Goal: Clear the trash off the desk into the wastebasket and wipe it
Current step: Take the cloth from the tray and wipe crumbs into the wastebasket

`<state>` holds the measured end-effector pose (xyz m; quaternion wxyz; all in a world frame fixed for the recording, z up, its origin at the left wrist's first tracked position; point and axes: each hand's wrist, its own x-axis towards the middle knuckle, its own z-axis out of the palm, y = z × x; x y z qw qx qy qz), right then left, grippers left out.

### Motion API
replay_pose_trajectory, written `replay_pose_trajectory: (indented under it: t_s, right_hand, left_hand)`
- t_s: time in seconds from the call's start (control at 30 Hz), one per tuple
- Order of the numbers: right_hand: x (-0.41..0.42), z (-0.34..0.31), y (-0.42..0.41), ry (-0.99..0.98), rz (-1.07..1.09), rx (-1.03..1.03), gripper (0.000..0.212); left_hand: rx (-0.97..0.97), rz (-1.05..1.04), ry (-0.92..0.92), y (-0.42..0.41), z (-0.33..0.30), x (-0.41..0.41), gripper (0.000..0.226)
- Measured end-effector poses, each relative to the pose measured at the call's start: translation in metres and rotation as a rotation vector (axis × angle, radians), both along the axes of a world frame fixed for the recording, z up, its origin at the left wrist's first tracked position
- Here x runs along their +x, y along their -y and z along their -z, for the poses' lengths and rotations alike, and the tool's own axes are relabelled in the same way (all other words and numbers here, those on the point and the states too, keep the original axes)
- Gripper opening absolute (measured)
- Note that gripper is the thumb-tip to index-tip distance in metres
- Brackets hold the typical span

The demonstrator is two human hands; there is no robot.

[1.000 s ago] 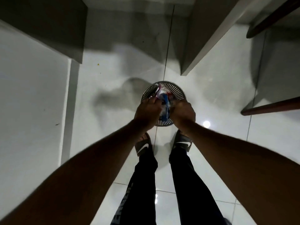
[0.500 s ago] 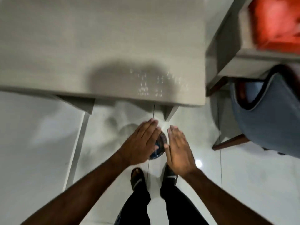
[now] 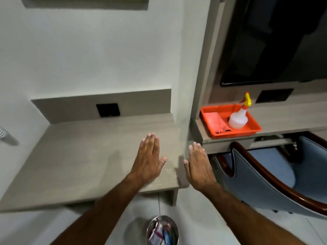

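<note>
The grey wood-grain desk (image 3: pixel 85 156) fills the middle left, with small pale crumbs (image 3: pixel 168 172) near its front right corner. My left hand (image 3: pixel 147 159) hovers flat and open over that corner. Level with it, my right hand (image 3: pixel 199 165) is open with its fingers together, just past the desk's right edge. Neither hand holds anything. On the floor at the bottom stands the round metal wastebasket (image 3: pixel 174 222), with crumpled wrappers (image 3: pixel 159 233) inside.
An orange tray (image 3: pixel 254 124) on the right-hand shelf holds a folded pink cloth (image 3: pixel 216 121) and a white spray bottle (image 3: pixel 238 119) with a yellow nozzle. A blue chair (image 3: pixel 265 177) with a dark wooden frame stands under that shelf. A black socket plate (image 3: pixel 108 109) sits in the desk's back panel.
Both hands let go of the wrappers into the wastebasket and rose open to desk height. My view lifted from the floor to the desk and shelf.
</note>
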<state>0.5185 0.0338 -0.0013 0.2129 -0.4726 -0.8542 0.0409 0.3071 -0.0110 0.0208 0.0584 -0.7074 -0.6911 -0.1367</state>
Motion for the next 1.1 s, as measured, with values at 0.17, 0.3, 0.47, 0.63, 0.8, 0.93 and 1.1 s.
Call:
replay_pose_trajectory:
  t_s: [0.17,0.3,0.47,0.63,0.8,0.93,1.1]
  right_hand:
    - [0.024,-0.021,-0.091,0.069,0.093,-0.034,0.060]
    - [0.049,-0.019,-0.176,0.125,0.151,-0.074,0.061]
    - [0.072,0.007,-0.271,0.191,0.222,-0.196,0.074]
    - [0.073,0.035,-0.341,0.281,0.309,-0.423,0.061]
    - [0.071,0.045,-0.374,0.122,0.415,-0.581,0.054]
    - [0.066,0.052,-0.387,-0.069,0.518,-0.781,0.046]
    - [0.052,0.032,-0.383,-0.243,0.650,-0.761,0.037]
  left_hand:
    - [-0.028,0.038,-0.036,-0.077,-0.004,0.022,0.081]
    - [-0.121,0.024,-0.005,-0.143,0.018,0.046,0.081]
    - [-0.214,-0.008,0.048,-0.218,0.066,0.059,0.076]
    - [-0.299,-0.131,0.080,-0.263,0.112,0.046,0.081]
    - [-0.328,-0.247,0.139,-0.276,0.141,0.027,0.097]
    - [-0.302,-0.252,0.174,-0.277,0.146,0.024,0.102]
    - [-0.297,-0.248,0.167,-0.275,0.138,0.026,0.102]
